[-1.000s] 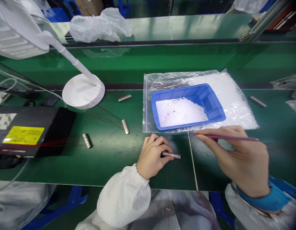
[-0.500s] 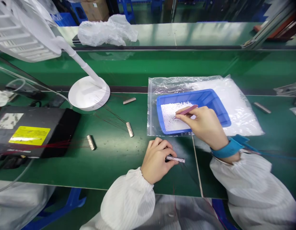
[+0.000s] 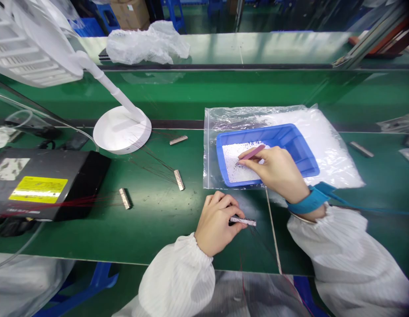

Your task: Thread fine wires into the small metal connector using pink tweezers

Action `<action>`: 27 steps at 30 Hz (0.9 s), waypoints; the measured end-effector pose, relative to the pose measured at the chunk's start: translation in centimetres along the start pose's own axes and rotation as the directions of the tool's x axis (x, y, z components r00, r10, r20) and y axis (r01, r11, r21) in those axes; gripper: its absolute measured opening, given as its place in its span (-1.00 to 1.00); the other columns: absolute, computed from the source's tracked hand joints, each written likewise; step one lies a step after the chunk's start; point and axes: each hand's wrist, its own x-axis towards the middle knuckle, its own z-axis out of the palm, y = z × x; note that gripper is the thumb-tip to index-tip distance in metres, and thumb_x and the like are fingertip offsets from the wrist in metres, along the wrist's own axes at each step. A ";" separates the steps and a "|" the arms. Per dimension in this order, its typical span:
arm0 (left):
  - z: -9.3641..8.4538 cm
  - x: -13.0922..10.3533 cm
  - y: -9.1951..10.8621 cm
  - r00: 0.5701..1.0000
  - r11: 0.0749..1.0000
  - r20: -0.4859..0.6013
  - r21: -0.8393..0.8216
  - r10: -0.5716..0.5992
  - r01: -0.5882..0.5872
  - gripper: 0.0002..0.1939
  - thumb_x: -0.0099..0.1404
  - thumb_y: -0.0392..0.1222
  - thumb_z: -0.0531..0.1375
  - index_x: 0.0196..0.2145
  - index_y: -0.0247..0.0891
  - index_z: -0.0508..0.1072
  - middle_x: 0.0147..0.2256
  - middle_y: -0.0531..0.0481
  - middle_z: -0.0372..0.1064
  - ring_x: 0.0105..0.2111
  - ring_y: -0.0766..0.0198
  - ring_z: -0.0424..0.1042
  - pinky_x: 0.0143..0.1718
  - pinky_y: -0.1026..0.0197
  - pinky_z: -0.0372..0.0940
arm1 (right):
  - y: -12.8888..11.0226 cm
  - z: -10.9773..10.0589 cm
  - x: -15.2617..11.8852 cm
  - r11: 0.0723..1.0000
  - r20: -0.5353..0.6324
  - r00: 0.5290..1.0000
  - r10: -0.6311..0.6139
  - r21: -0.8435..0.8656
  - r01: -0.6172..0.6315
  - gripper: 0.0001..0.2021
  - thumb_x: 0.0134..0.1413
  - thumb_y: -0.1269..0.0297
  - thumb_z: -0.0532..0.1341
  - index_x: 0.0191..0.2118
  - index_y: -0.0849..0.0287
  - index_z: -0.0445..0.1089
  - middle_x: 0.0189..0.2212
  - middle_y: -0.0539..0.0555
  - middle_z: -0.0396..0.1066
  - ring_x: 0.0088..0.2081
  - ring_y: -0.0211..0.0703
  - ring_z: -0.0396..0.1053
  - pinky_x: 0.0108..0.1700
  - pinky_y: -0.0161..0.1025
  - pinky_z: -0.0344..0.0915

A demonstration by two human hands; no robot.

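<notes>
- One slim pink tool point(image 3: 254, 152) is pinched between the thumb and fingers of the right hand point(image 3: 275, 168); its tip is too small to make out.
- That hand reaches over the near rim of a blue tray point(image 3: 300, 152), with the fingertips down by the white beads point(image 3: 233, 164) inside, some of them marked with dark specks.
- The left hand point(image 3: 217, 224) rests on the green table point(image 3: 151, 233), just in front of the tray, its thumb and fingers closed on one end of a small block point(image 3: 246, 221); the other end sticks out to the right.
- Thin wires trail from near this block towards the table's front edge.
- A blue band point(image 3: 306, 200) circles the right wrist, with a cord running off to the right.
- The tray sits on a clear plastic bag point(image 3: 333, 149) with white filling on its right side.
- Three more blocks point(image 3: 179, 180) lie apart to the left, and another beyond the bag at right.
- Farther left stand a white lamp point(image 3: 121, 132) and a dark box point(image 3: 83, 178) with a yellow label point(image 3: 38, 189).
- Crumpled plastic point(image 3: 145, 42) lies on the ledge behind.
</notes>
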 end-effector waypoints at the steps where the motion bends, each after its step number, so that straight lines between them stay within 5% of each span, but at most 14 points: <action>1: 0.0 0.0 0.0 1.000 1.000 -0.001 0.001 0.001 -0.001 -0.84 0.06 -0.24 0.39 -0.38 -0.18 0.50 -0.29 0.11 0.37 -0.20 0.23 0.24 -0.17 0.12 0.08 | 0.0 0.0 0.0 1.000 -0.003 1.000 -0.008 -0.001 0.008 -0.88 0.10 0.23 0.24 -0.34 0.09 0.52 -0.33 -0.03 0.53 -0.31 -0.13 0.47 -0.25 -0.24 0.30; 13: -0.1 -0.1 0.0 1.000 1.000 0.002 0.013 0.000 0.000 -0.84 0.05 -0.24 0.40 -0.39 -0.18 0.50 -0.30 0.11 0.37 -0.19 0.23 0.24 -0.17 0.13 0.08 | -0.3 -0.8 -0.7 0.997 -0.102 0.991 -0.082 -0.013 0.081 -0.91 0.10 0.24 0.25 -0.35 0.08 0.50 -0.32 -0.06 0.53 -0.26 -0.10 0.46 -0.15 -0.17 0.29; 19: -0.2 -0.1 0.2 1.000 1.000 0.001 0.023 0.006 -0.006 -0.86 0.08 -0.23 0.38 -0.38 -0.19 0.50 -0.30 0.10 0.36 -0.20 0.23 0.24 -0.17 0.12 0.09 | -1.1 -2.9 -5.9 0.980 -0.283 0.944 -0.173 0.046 0.193 -0.92 0.14 0.26 0.22 -0.27 0.05 0.48 -0.29 -0.06 0.52 -0.21 -0.15 0.43 -0.14 -0.19 0.29; 27: -0.5 -0.1 0.4 0.999 0.998 0.053 0.060 -0.003 -0.001 -0.80 0.11 -0.24 0.36 -0.29 -0.17 0.47 -0.23 0.06 0.34 -0.16 0.18 0.23 -0.16 0.10 0.07 | 0.0 -0.8 -12.6 0.977 -0.150 0.988 -0.023 0.208 0.054 -0.88 0.15 0.30 0.21 -0.21 0.01 0.46 -0.34 -0.01 0.50 -0.42 -0.16 0.32 -0.34 -0.12 0.26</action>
